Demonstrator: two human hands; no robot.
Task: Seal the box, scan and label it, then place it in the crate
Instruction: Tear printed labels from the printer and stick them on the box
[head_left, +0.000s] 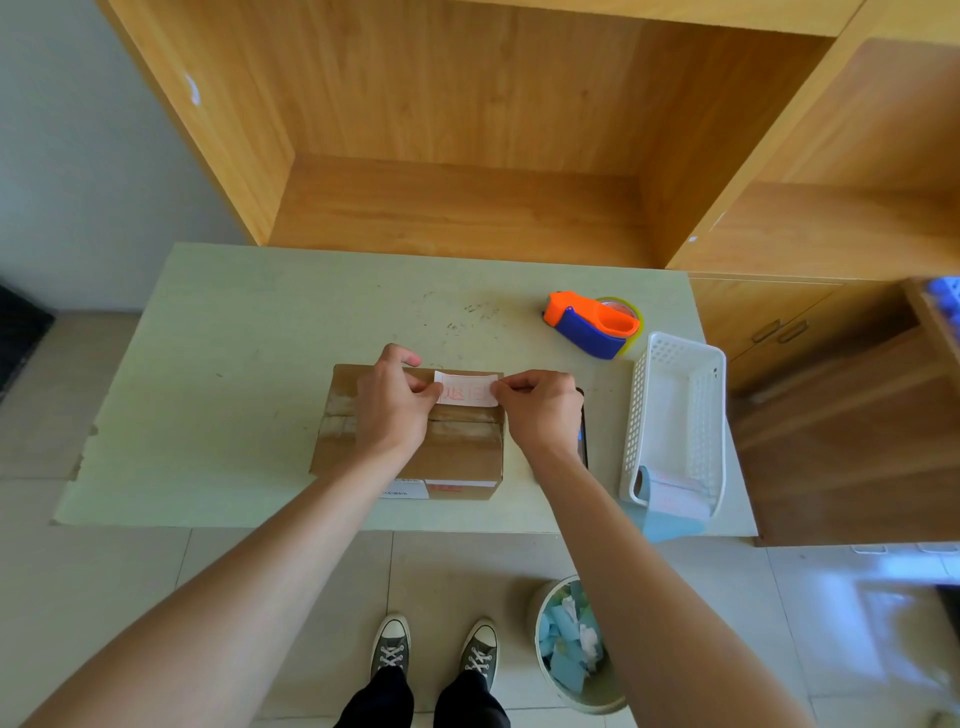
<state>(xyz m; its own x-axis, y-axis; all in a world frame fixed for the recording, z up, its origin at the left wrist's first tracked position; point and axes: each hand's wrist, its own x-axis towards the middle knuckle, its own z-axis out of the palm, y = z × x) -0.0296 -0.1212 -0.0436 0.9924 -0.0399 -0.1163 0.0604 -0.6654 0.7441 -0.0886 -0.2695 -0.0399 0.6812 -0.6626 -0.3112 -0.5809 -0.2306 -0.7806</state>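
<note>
A brown cardboard box (457, 447), its flaps taped shut, sits on the pale green table (234, 389) in front of me. A white label (466, 388) with red characters lies over the far part of the box top. My left hand (392, 402) pinches the label's left end and rests on the box. My right hand (537, 408) pinches the label's right end. A dark flat device (582, 431), mostly hidden by my right wrist, lies just right of the box.
An orange and blue tape dispenser (592, 325) stands at the back right of the table. A white perforated basket (675, 415) holding a label roll (670, 496) sits at the right edge. A bin of paper scraps (571, 644) stands on the floor. Wooden shelving rises behind.
</note>
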